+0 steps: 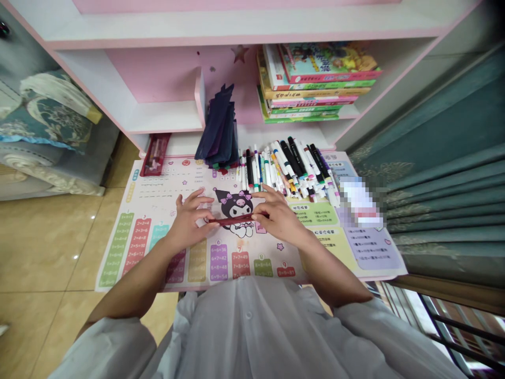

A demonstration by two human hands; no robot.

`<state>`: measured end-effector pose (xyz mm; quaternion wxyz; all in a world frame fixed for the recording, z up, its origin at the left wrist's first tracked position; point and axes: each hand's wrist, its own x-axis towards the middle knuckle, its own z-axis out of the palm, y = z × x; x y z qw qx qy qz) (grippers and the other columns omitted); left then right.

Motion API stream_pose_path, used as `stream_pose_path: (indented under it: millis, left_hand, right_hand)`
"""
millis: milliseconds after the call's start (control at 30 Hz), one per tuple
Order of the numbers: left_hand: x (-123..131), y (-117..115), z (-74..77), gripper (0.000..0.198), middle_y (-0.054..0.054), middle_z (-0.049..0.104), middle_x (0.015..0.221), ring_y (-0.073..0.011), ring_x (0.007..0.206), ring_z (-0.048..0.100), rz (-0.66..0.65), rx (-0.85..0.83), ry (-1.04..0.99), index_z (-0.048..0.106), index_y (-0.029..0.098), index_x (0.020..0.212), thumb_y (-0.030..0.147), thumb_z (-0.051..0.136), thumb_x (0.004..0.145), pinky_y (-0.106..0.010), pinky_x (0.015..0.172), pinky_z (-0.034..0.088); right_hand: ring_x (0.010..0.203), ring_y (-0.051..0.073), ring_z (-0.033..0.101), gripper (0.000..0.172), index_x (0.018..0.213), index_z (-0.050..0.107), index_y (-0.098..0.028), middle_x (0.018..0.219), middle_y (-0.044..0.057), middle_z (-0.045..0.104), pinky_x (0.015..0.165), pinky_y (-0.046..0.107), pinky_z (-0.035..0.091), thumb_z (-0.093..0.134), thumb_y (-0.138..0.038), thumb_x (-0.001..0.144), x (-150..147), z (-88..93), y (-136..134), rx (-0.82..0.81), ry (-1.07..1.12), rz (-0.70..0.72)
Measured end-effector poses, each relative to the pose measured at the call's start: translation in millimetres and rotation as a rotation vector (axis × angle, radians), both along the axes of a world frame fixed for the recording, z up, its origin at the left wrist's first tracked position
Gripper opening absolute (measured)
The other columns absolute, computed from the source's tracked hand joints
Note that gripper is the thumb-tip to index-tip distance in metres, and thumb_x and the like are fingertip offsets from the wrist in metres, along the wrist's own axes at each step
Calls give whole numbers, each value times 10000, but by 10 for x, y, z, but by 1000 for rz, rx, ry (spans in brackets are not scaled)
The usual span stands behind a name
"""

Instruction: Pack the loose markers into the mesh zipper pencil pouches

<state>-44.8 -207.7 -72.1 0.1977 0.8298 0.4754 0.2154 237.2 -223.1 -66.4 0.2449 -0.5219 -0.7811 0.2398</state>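
Between my two hands stretches a narrow dark red strip [232,220], held level just above the printed desk mat. What kind of thing it is I cannot make out. My left hand [194,218] pinches its left end between thumb and forefinger, the other fingers spread. The right end is gripped the same way by my right hand [276,215]. Just beyond my right hand lies a loose heap of markers [286,166], mostly white and black. Behind my hands, a stack of dark blue, see-through sheets or sleeves [219,129] leans at the shelf.
A red see-through pouch [156,153] with things inside lies at the left back. Stacked books [315,84] fill the right shelf. A blurred-out white object [362,201] rests at the right of the mat [150,252]. Curtains [445,158] hang on the right.
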Motion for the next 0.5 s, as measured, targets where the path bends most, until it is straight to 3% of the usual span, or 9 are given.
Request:
stream_pose_path:
  millis: [500]
  left_hand:
    - [-33,35,9,178,-38,694,1211,-356,1398,430,16,-9,-4,711,258,674,390,753,786,-639,1184,97]
  right_hand:
    - [1471,374,343,206,687,685,-218,1346,64,635,1165,692,282,613,-247,878,110,31,35,-45,-51,-21]
